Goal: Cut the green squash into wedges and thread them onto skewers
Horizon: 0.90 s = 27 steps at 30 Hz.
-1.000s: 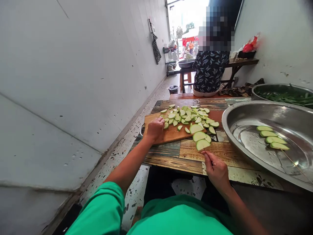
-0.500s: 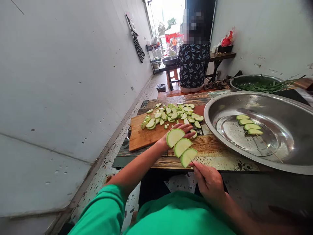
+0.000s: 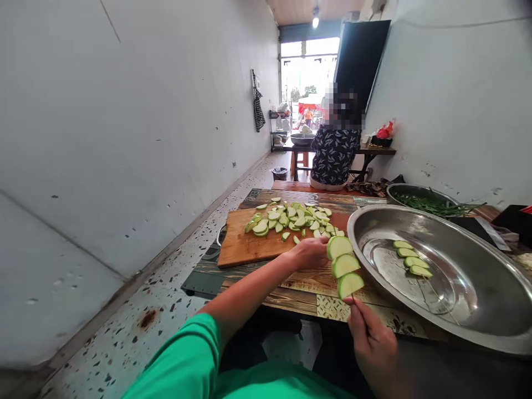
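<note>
My right hand [image 3: 374, 338] grips the lower end of a thin skewer, in front of the table's near edge. Three half-round zucchini slices [image 3: 346, 266], pale with green rims, are threaded on it in a row. Behind them my left hand [image 3: 310, 254] reaches over the right part of the wooden cutting board [image 3: 236, 244]. Its fingers look drawn together, but the skewered slices hide the tips, so what they hold, if anything, does not show. A loose pile of zucchini slices [image 3: 291, 216] covers the back of the board.
To the right stands a wide steel basin [image 3: 477, 299] holding a finished-looking zucchini skewer [image 3: 409, 257]. A smaller bowl of green stalks [image 3: 432, 202] is behind it. Farther off, a person [image 3: 334, 155] in a patterned top sits facing away, near a table with another basin [image 3: 302, 138].
The view has tilted up. My left hand, earlier spread open behind the skewer, now has its fingers drawn together. The skewer in my right hand has shifted right, close to the basin's rim.
</note>
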{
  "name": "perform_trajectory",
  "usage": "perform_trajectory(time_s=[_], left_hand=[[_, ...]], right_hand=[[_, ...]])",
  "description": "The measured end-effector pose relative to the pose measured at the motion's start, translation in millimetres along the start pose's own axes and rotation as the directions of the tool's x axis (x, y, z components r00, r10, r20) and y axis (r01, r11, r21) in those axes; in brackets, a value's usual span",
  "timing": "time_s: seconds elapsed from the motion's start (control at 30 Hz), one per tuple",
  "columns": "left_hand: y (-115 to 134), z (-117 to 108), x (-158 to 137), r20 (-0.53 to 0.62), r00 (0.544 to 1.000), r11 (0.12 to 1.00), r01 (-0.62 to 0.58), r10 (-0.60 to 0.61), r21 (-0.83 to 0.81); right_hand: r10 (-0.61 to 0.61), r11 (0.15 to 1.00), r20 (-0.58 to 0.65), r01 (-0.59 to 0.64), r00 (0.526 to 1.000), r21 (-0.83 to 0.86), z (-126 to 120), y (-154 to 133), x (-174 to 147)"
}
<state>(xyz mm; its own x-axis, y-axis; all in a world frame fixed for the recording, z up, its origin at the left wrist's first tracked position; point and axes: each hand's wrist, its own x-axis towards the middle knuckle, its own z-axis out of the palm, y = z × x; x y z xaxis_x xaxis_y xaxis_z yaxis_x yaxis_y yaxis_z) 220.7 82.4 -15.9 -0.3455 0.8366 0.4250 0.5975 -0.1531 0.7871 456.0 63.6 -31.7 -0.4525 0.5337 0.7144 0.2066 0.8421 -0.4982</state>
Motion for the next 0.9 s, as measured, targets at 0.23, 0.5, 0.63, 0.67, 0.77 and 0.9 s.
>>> perform_trajectory(time_s=[0.23,0.5,0.63,0.67,0.77,0.9], left_hand=[[-25.0,-66.0,-52.2,-0.245,0.798,0.686,0.265,-0.55,-0.677],[-24.6,-104.1,-64.3,-0.053,0.713,0.318,0.243,-0.699,-0.917],[-22.1,-104.0,-60.0,0.027,0.706,0.277,0.312,-0.708,-0.909],[-21.8,-103.6,-58.6,0.037,0.684,0.262,0.327,-0.728,-0.908],[-21.2,-102.1,-54.5,0.049,0.616,0.209,0.339,-0.786,-0.917],[-21.0,-101.0,-50.8,0.059,0.588,0.171,0.327,-0.806,-0.93]], right_hand=[[-0.006,0.988,0.236,-0.031,0.972,0.154,46.0,7.5,-4.5],[-0.092,0.988,0.311,0.048,0.946,0.148,69.8,2.4,-1.1],[-0.122,0.986,0.351,0.073,0.928,0.149,64.3,3.4,0.2],[-0.128,0.985,0.358,0.077,0.925,0.152,62.9,3.7,0.3],[-0.144,0.982,0.351,0.09,0.925,0.165,60.2,4.5,0.3],[-0.142,0.982,0.355,0.086,0.924,0.17,59.7,5.1,0.2]])
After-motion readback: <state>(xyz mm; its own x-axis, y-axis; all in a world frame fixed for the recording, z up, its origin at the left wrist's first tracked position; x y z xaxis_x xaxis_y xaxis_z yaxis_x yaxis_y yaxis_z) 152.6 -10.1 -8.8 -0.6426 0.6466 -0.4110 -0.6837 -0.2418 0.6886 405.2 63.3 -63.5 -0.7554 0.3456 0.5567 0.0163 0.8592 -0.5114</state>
